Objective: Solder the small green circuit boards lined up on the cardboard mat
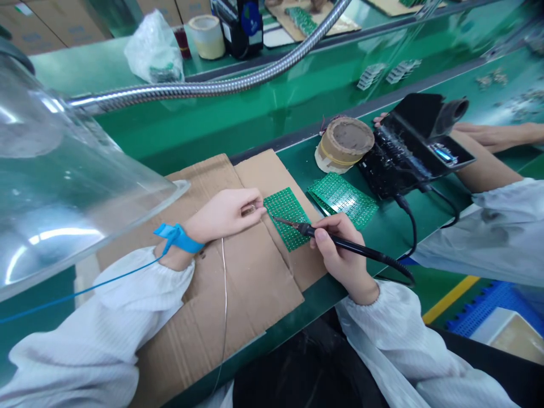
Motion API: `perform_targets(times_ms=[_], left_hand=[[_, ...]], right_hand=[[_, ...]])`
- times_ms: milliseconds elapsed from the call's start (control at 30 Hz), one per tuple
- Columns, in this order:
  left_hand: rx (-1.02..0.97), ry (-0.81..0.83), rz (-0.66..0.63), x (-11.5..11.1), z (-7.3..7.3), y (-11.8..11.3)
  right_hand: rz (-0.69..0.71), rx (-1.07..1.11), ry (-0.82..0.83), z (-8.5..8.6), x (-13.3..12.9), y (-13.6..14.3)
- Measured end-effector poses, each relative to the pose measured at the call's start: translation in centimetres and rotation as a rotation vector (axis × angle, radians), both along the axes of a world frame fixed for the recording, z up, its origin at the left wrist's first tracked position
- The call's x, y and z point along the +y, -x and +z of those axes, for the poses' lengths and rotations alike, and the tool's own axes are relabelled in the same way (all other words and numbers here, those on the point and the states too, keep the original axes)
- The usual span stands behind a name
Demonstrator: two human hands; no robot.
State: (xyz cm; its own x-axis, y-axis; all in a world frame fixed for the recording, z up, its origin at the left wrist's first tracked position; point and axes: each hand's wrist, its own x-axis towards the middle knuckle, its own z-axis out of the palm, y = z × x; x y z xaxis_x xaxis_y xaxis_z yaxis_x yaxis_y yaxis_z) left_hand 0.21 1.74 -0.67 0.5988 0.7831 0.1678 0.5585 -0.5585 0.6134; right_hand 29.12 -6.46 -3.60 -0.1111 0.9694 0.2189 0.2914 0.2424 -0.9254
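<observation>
A green circuit board (288, 212) lies on the cardboard in front of me. My right hand (342, 249) grips a soldering iron (335, 241) like a pen, its tip over the board; I cannot tell if it touches. At the board's left edge, my left hand (227, 212) pinches solder wire (225, 283), which trails down across the cardboard to the table edge. A blue wrist strap (181, 239) circles my left wrist. Right of the board, several more green circuit boards (346, 201) lie stacked.
Cardboard sheets (255, 289) cover the worktop. A tape roll (344, 144) and a black soldering station (408, 150) stand at the right, beside a co-worker's arm (488, 161). A clear hood (85, 187) on a metal flexible hose (204, 89) hangs at the left.
</observation>
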Motion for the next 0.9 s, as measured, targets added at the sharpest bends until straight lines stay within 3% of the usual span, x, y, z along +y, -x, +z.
perform_targets(times_ms=[500, 600, 700, 800, 900], left_hand=[[-0.027, 0.007, 0.039, 0.0, 0.3, -0.1], [-0.105, 0.022, 0.129, 0.1, 0.4, 0.2], [-0.317, 0.117, 0.274, 0.5, 0.4, 0.5], [-0.457, 0.167, 0.336, 1.0, 0.4, 0.8], [-0.312, 0.056, 0.252, 1.3, 0.5, 1.1]], right_hand=[[-0.004, 0.027, -0.025, 0.9, 0.4, 0.5], [-0.057, 0.038, -0.056, 2.0, 0.6, 0.7], [-0.093, 0.076, -0.07, 2.5, 1.2, 1.0], [-0.081, 0.101, -0.088, 2.1, 1.7, 1.2], [-0.075, 0.064, -0.12, 1.2, 2.0, 1.2]])
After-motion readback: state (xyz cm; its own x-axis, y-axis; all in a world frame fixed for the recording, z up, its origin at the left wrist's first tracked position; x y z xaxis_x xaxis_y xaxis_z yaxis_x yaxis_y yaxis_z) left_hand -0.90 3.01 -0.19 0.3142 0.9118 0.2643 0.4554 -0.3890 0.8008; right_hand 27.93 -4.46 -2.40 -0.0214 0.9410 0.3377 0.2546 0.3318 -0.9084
